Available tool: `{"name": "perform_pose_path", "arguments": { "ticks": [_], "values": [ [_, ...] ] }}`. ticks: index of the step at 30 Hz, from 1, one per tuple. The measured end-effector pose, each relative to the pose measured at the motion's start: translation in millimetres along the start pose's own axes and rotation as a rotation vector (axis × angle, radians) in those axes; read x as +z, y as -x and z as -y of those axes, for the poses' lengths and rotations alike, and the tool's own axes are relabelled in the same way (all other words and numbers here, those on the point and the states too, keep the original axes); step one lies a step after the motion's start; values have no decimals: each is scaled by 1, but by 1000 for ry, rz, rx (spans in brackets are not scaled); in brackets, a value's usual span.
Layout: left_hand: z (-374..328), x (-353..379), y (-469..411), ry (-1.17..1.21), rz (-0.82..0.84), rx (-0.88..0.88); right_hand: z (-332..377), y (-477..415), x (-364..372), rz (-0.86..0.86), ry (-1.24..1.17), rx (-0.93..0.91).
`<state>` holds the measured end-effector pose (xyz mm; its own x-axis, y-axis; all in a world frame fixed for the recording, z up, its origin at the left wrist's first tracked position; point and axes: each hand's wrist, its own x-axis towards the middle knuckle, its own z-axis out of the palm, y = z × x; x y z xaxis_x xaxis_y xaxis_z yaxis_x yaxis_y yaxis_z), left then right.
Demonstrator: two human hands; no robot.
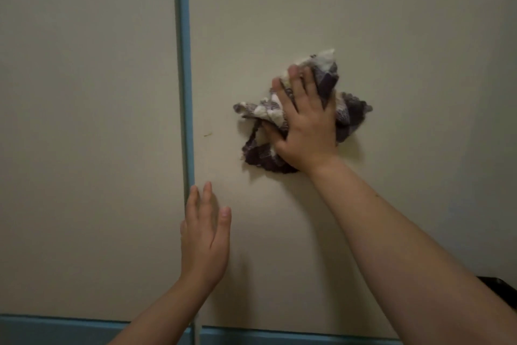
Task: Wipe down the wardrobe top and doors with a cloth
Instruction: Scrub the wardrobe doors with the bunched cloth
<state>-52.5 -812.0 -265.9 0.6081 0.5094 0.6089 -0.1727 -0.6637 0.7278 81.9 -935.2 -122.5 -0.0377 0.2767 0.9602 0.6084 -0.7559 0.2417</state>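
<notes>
The crumpled purple-and-white cloth (263, 111), just right of the middle on the cream wardrobe door (391, 23), could slip and fall, because the flat, spread right hand (305, 126) only presses it, and the left hand (205, 235) lies flat lower down.

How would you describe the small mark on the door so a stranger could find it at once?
Start at the blue vertical strip between the two cream doors. Just right of it, above the left hand and left of the cloth, sits the mark. It is a tiny yellowish fleck, far smaller than the purple-and-white cloth.
</notes>
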Motion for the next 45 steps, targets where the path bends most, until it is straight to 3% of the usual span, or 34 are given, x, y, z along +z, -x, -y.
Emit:
{"name": "perform_pose_path", "arguments": {
  "ticks": [6, 14, 22, 26, 29, 33, 38, 45],
  "values": [
    [-1, -14, -2, 66, -61, 7, 63, -35, 19, 138, -25, -363],
    [7, -29, -4, 131, -131, 92, 104, 21, 36, 367, -58, -622],
    [9, -20, 13, 119, -57, -38, 116, 122, 38, 445, -143, -825],
    [8, -16, 17, 115, -5, -67, 111, 122, 30, 415, -152, -919],
    [0, -22, 13, 127, -14, 19, 95, 86, 31, 296, -172, -846],
    [-9, -23, 2, 164, -34, 90, 85, 45, 31, 321, -147, -667],
    [-2, -25, -1, 190, -79, 93, 95, 65, 31, 300, -102, -525],
    [23, -19, 8, 176, -47, 9, 129, 150, 44, 369, -145, -610]
  ]
}}
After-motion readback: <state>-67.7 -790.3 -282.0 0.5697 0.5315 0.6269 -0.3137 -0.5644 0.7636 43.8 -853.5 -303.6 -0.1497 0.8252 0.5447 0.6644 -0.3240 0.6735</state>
